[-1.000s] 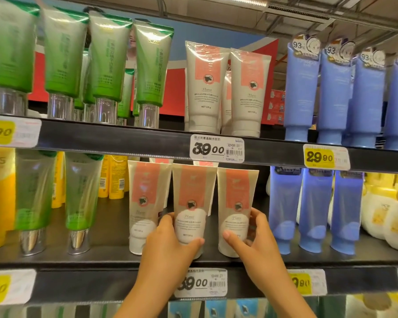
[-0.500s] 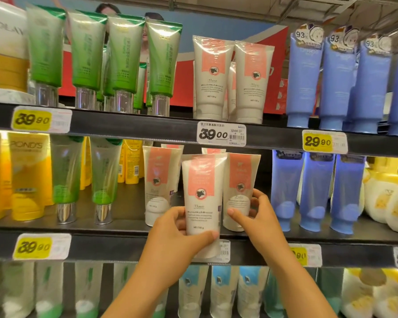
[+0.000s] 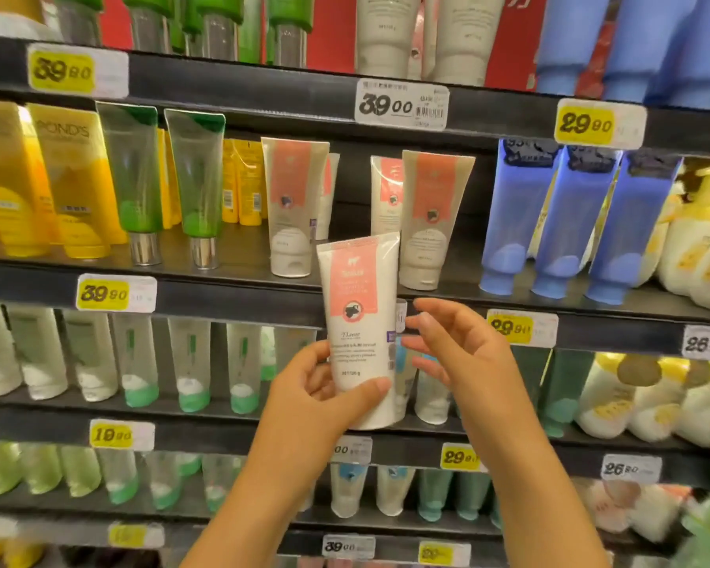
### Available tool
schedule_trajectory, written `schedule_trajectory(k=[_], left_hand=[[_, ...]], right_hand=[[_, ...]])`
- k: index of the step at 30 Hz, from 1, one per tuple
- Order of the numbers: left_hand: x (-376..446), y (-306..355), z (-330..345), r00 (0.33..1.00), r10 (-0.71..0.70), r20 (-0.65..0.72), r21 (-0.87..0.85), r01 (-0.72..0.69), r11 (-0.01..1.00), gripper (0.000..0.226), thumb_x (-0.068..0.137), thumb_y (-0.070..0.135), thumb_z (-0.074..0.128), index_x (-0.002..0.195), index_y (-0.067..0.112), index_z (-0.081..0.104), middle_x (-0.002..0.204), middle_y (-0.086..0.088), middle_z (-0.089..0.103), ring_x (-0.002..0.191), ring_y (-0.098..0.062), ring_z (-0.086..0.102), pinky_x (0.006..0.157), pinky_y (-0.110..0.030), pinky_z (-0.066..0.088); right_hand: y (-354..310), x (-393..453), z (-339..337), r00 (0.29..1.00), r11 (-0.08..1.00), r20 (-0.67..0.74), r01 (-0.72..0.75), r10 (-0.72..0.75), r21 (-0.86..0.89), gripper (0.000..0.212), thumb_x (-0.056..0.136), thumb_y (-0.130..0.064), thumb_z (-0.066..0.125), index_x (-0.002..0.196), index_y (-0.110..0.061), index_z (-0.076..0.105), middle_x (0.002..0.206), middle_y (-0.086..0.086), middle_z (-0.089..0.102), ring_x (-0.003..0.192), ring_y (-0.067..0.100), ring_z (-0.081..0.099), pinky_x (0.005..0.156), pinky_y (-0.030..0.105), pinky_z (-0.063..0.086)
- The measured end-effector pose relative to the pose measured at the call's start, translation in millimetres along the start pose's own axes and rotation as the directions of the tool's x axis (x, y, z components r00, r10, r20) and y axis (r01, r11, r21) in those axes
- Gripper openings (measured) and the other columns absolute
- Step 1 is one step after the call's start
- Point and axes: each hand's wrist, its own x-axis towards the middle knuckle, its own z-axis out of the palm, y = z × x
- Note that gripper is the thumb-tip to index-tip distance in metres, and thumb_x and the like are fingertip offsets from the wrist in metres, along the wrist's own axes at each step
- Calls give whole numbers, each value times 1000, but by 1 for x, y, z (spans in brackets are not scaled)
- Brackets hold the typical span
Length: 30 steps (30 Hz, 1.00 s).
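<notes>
Item under handling: one white tube with a pink label panel and a dark cow emblem. It is clear of the shelf and held in the air in front of that shelf's front edge. The tube is close to upright, crimped end up and cap end down. Its upper part overlaps the front edge, and its lower part hangs before the row of stock beneath. The left hand grips the tube's lower half: the thumb lies across the front face just above the cap, and the fingers curl round the left side and back. The right hand holds nothing. Its fingers are extended and loosely spread, with the tips pointing left at the tube's right edge around mid-height. They are just beside that edge, and contact cannot be confirmed. On the shelf behind, matching pink-label tubes stand cap down to the left and right, with a gap between them directly above the held tube. Green tubes stand further toward the shelf's left end and blue tubes toward its right end. A white price tag reading 39.00 is fixed to the front edge of the shelf above. A yellow price tag sits on the front edge just right of the right hand.
</notes>
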Motion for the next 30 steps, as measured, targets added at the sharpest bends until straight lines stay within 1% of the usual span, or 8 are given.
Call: schedule_trajectory(k=[2,4,8,12,18,22,26,30], left_hand=[[-10,-7,1,1000,-17,-16,23,17,1000,42,67,11,78,105,21,62,91,6,75,83,-9,71,63,-16,54],[-20,-14,2,999,-27,-29,52,29,998,44,67,15,78,108,21,62,92,5,74,84,-8,70,64,-17,54],[-40,-20,4,997,-40,-60,81,44,996,47,62,20,80,106,21,64,91,5,75,82,-10,70,63,-17,53],[-59,-23,7,995,-56,-79,100,64,993,41,68,14,79,105,23,64,88,6,74,79,-9,70,61,-14,52],[-79,-18,9,993,-58,-102,123,71,990,41,67,18,80,104,28,65,88,8,73,80,-6,69,62,-14,52],[-87,-14,9,992,-65,-108,109,76,991,48,61,28,81,106,28,65,89,10,73,83,-5,68,63,-14,52],[-92,-11,7,990,-99,-99,25,102,994,60,49,43,76,106,31,65,94,10,73,85,-9,70,65,-19,54],[-93,-7,-4,982,-182,-54,-141,173,975,50,53,41,75,100,26,70,99,3,73,85,-15,71,71,-32,57]], right_hand=[[2,-13,3,996,997,59,-71,68,36,27,80,-32,60,103,-20,63,98,0,72,84,11,69,75,25,56],[6,-25,5,988,989,95,-130,123,70,23,85,-27,58,106,-18,63,100,2,72,90,15,69,78,28,56],[11,-45,6,974,964,100,-218,205,150,16,88,-16,58,104,-17,61,96,3,71,89,17,68,79,31,56],[15,-60,4,967,960,101,-246,234,130,26,86,-14,61,112,-12,59,109,11,69,101,25,67,88,43,54],[18,-78,3,961,942,133,-267,244,201,35,72,-23,69,105,-15,63,103,8,72,94,21,70,77,32,58],[19,-86,7,962,930,111,-268,248,253,48,64,-29,69,108,-10,63,102,8,72,97,24,69,82,38,56],[15,-92,11,967,917,99,-254,235,307,44,67,-27,68,107,-9,64,100,9,73,95,24,69,77,33,58],[11,-94,22,972,902,77,-236,224,361,42,71,-25,67,109,-7,63,99,9,73,93,24,70,68,25,56]])
